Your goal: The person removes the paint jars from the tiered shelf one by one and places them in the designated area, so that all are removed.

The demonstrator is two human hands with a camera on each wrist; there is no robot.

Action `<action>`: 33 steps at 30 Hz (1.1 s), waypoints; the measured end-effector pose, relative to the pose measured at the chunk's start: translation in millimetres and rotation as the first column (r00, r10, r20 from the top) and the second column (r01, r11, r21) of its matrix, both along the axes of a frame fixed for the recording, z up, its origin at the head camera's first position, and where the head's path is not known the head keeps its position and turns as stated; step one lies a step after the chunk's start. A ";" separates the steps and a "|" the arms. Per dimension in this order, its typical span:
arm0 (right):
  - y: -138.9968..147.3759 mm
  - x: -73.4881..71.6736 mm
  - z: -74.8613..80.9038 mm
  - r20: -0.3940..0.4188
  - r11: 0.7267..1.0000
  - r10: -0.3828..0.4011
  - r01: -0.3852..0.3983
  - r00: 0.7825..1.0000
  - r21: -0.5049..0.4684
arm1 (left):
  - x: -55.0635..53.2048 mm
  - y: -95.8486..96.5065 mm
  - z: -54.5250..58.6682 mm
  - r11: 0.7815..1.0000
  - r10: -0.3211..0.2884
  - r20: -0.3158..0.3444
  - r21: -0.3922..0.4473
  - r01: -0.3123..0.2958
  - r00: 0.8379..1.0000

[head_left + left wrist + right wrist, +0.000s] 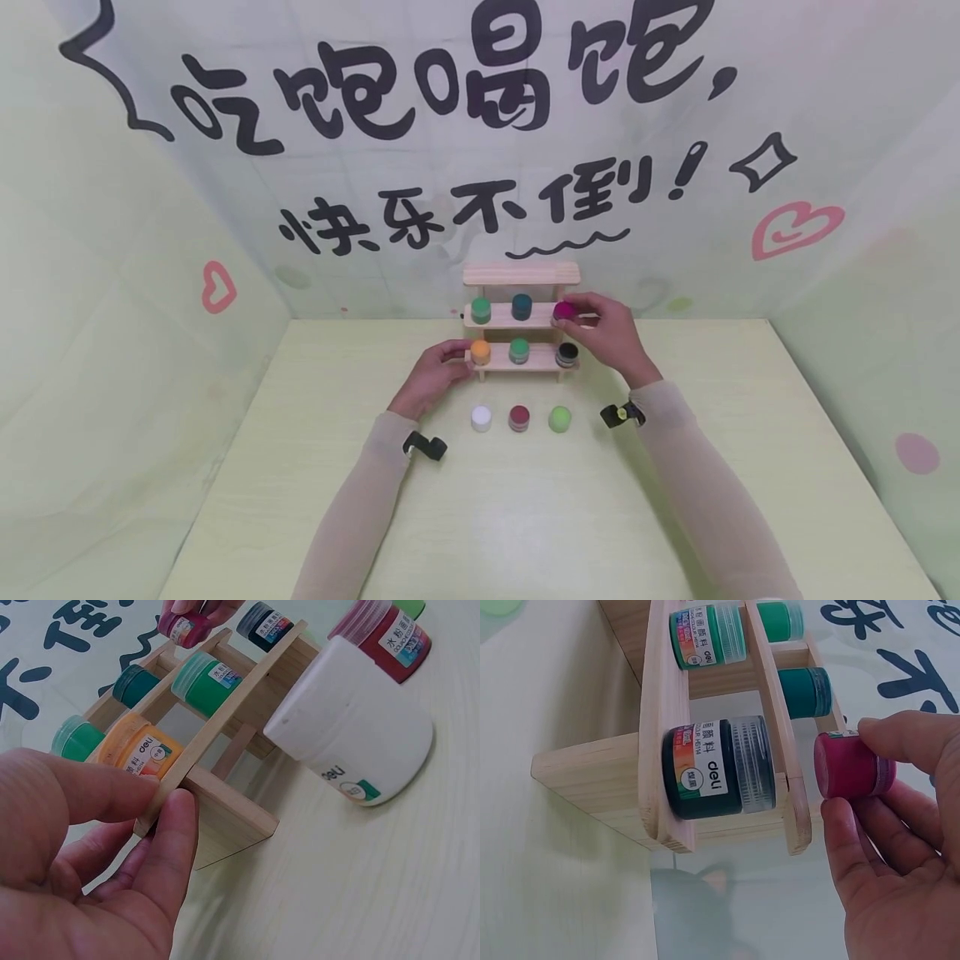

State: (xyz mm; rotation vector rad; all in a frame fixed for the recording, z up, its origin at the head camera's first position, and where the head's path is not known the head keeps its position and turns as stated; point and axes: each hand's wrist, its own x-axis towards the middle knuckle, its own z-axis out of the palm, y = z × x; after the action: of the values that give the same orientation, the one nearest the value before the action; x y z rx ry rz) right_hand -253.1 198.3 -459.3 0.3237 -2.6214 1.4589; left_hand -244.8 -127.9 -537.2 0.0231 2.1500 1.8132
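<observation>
Magenta jar [563, 312], pinched in the grip of the right hand [609, 332] right of frame centre, could topple if the left hand [433, 372], gripping the shelf [521, 274], jolts it.

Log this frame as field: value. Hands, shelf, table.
left hand: pinches wooden shelf, left end of lower step
right hand: holds magenta jar at right end of middle step; contact with step unclear
middle step: green jar, teal jar
lower step: orange jar, second green jar, black jar
table: white jar, dark red jar, light green jar, in a row before the shelf
order: left to right, head view
</observation>
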 end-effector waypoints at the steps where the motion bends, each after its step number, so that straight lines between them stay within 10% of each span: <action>1: 0.6 1.0 -0.3 -0.001 1.000 0.001 -0.001 1.000 0.002 | 0.0 -0.2 0.0 1.000 -0.001 -0.001 0.002 0.001 1.000; 33: -24.7 47.7 -10.4 -0.011 0.982 0.142 -0.143 0.990 -0.126 | -0.1 0.5 -1.3 0.999 0.008 0.004 0.044 -0.008 1.000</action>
State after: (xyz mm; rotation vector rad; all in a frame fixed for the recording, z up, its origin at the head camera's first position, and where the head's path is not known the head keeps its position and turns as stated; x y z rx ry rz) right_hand -205.3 173.6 -469.7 0.5079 -2.5355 1.6582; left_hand -244.9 -127.4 -538.5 0.0212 2.1103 1.8625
